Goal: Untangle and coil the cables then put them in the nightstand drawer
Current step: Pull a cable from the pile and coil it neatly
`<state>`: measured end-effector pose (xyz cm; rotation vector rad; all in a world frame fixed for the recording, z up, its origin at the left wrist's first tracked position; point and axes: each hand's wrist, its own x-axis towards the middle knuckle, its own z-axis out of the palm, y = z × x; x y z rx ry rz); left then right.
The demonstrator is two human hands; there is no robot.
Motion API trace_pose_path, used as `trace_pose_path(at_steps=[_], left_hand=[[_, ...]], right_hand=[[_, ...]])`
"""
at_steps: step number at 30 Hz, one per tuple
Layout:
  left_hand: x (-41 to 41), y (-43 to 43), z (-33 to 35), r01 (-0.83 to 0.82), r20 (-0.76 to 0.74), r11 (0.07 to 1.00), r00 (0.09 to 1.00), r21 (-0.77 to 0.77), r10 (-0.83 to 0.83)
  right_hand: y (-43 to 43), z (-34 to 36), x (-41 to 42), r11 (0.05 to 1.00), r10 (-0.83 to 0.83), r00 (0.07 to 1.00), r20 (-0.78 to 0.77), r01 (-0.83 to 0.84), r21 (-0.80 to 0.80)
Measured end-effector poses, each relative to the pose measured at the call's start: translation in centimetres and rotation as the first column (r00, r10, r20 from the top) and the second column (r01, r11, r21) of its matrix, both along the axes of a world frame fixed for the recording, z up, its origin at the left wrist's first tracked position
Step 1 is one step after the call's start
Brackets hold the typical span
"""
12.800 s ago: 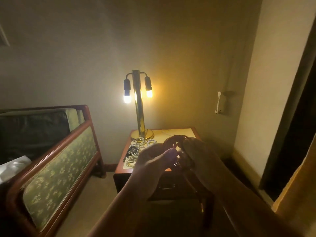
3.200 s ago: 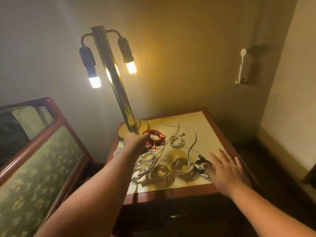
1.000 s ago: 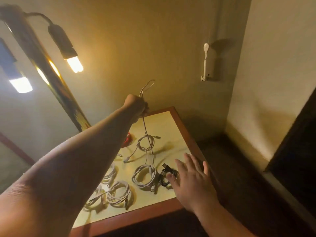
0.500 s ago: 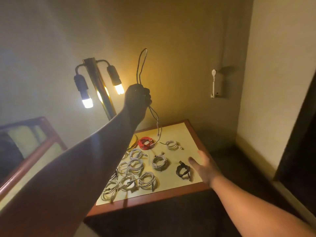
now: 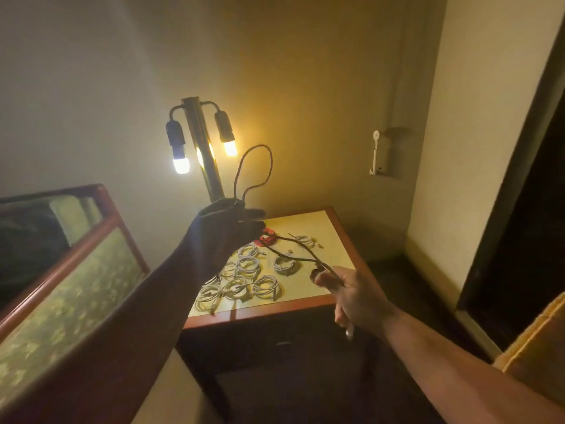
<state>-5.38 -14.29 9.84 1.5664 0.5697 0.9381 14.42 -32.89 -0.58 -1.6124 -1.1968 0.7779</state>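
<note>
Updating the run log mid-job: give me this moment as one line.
stage: untangling | left hand: grips cable, loop above fist | right hand: holds same cable | coils: on nightstand

A thin cable (image 5: 271, 160) loops up above the left hand (image 5: 226, 231) and sags across to the right hand (image 5: 351, 293), over several white coils (image 5: 248, 267) and one red coil (image 5: 267, 237) lying on the nightstand (image 5: 331, 228).

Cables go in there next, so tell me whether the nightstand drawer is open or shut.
Shut: the nightstand drawer sits flush under the tabletop, nothing pulled out, though that area is dark.
</note>
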Motion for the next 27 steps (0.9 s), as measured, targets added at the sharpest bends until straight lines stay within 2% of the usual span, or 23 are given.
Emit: trace_pose_path(at_steps=[1,2,4,7,9,11,13,15,16,17,18,19,20,22,27], left_hand=[[-1.5,-1.6,-0.2,0.080,0.041,0.980,0.996,-0.184,-0.073],[-2.8,-2.3,-0.7,0.089,0.004,0.968,0.996,-0.236,-0.091],[-5.5,-3.6,-3.3,0.004,-0.171,0.981,0.985,-0.194,-0.037],[-8.0,-5.9,-7.1,-0.130,-0.351,0.951,0.936,-0.281,0.024],[-9.0,-7.5,-10.3,-0.175,-0.466,0.930,0.885,-0.323,0.004],[-9.7,-8.3,-12.8,-0.194,-0.650,0.948,0.760,-0.252,-0.017],[-9.7,-9.0,-14.0,-0.168,-0.822,0.983,0.568,-0.071,0.038],[-9.3,-10.3,-14.0,-0.095,-0.854,0.981,0.483,0.168,0.194],[-9.0,-11.2,-13.8,-0.065,-0.811,0.970,0.537,0.235,0.232],[-8.6,-11.9,-13.7,-0.029,-0.735,0.974,0.652,0.224,0.189],[-8.2,-12.7,-13.5,0.046,-0.623,0.986,0.780,0.157,0.063],[-7.8,-13.4,-13.3,0.147,-0.482,0.988,0.870,0.056,-0.102],[-7.5,-14.2,-13.0,0.234,-0.353,0.971,0.906,-0.041,-0.233],[-7.2,-15.1,-12.7,0.323,-0.181,0.935,0.921,-0.143,-0.346],[-7.0,-16.6,-13.3,0.268,0.003,0.933,0.961,-0.241,-0.276]], right_hand=[[-1.0,0.0,0.0,1.000,0.018,0.998,0.053,-0.018,-0.001],[-2.0,0.1,-0.1,1.000,0.018,0.991,0.131,-0.018,0.003],[-3.4,-0.5,-0.2,1.000,-0.013,0.975,0.220,0.016,-0.012],[-5.3,-0.2,-1.9,0.997,-0.077,0.991,0.106,0.080,-0.019],[-6.4,0.6,-3.6,0.999,-0.030,0.999,0.033,0.029,0.015],[-7.4,1.4,-5.1,0.999,0.031,0.999,-0.036,-0.031,0.013],[-8.3,1.7,-6.1,0.997,0.071,0.994,-0.085,-0.074,-0.034],[-8.8,1.4,-6.8,0.992,0.111,0.987,-0.115,-0.118,-0.054],[-9.1,1.3,-7.1,0.990,0.121,0.984,-0.128,-0.129,-0.059],[-9.3,1.2,-7.6,0.988,0.128,0.980,-0.151,-0.139,-0.065],[-9.4,1.1,-8.0,0.986,0.134,0.974,-0.182,-0.149,-0.070],[-9.5,1.0,-8.4,0.985,0.141,0.966,-0.218,-0.159,-0.067],[-9.5,1.0,-8.7,0.984,0.146,0.955,-0.259,-0.167,-0.062],[-9.6,0.7,-9.1,0.984,0.136,0.925,-0.355,-0.167,-0.056],[-9.7,0.5,-9.6,0.975,0.118,0.784,-0.610,-0.208,-0.079]])
